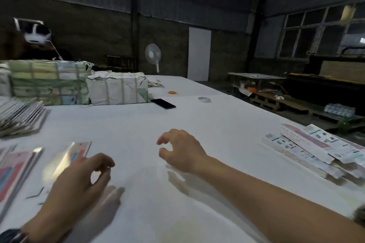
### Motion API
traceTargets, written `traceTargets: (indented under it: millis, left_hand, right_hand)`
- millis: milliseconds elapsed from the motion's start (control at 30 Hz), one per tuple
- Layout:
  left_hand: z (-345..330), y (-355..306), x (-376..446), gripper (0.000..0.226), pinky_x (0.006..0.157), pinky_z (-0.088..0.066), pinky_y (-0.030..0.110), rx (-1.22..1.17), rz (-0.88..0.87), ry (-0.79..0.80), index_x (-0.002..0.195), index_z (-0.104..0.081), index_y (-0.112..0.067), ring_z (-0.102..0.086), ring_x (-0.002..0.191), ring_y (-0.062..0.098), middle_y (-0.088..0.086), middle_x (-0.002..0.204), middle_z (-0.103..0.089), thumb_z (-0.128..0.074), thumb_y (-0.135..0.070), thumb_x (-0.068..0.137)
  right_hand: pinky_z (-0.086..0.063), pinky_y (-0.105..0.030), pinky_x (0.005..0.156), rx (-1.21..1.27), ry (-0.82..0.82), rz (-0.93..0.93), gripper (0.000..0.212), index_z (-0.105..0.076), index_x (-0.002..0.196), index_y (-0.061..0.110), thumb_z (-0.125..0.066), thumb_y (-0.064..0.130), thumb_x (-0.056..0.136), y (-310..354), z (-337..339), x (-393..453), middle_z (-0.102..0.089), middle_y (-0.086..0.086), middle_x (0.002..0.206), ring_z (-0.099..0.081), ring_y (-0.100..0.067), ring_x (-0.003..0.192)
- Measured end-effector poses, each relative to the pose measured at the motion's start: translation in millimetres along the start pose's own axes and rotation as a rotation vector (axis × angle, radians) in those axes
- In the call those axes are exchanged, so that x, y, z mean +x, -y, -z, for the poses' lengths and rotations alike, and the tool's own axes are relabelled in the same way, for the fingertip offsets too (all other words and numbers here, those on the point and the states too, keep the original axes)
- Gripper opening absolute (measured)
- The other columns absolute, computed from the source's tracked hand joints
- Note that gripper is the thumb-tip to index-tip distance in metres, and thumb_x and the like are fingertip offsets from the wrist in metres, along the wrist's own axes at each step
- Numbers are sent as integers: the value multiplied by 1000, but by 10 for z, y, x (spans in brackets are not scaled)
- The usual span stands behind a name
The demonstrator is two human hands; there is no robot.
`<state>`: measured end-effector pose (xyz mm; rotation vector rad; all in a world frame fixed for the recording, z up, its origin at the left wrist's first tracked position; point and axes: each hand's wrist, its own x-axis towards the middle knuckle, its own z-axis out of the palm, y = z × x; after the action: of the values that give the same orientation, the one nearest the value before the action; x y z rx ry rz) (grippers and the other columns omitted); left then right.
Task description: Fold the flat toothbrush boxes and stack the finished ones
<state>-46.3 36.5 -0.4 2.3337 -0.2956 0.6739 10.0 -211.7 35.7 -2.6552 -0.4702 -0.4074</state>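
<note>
- A broad white table (197, 116) is filling most of the view, running back toward the far wall.
- Finished boxes (316, 150) are lying piled near its right edge.
- Flat box blanks (17, 165) are sitting in a stack at the near left, with one glossy blank (67, 158) lying just beside them.
- A fanned heap of blanks (19, 118) is resting farther back on the left.
- Two strapped paper bundles (116, 88) are standing side by side at the far left.
- A black phone (163, 103) is lying near the bundles.
- An orange ring (172, 92) and a tape roll (204, 99) are lying beyond it, well apart.
</note>
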Motion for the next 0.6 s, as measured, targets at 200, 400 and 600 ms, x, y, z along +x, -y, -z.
traceTargets:
  millis: [200,400,600]
  left_hand:
    - [83,246,77,48,105,-41,44,573,233,173,142,-42,-36,-47,132,26,-5,144,-52,-47,-50,96]
    - [151,344,91,47,90,-49,36,483,211,193,143,-35,-39,-59,121,17,-7,144,-49,-47,-50,99]
    - [245,369,138,35,83,-48,34,503,224,259,132,-50,-38,-59,109,19,-10,123,-60,-52,-46,98]
  right_hand:
    - [-44,-31,90,185,38,200,29,-67,114,28,-53,34,90,668,-683,56,-63,10,114,-51,-11,107]
    - [-49,-31,79,283,-45,349,25,-73,95,22,-52,24,83,655,-811,-18,-68,11,90,-55,-10,89]
    - [-48,-25,77,482,-46,251,17,-73,88,25,-60,15,85,608,-823,50,-66,16,82,-58,-6,85]
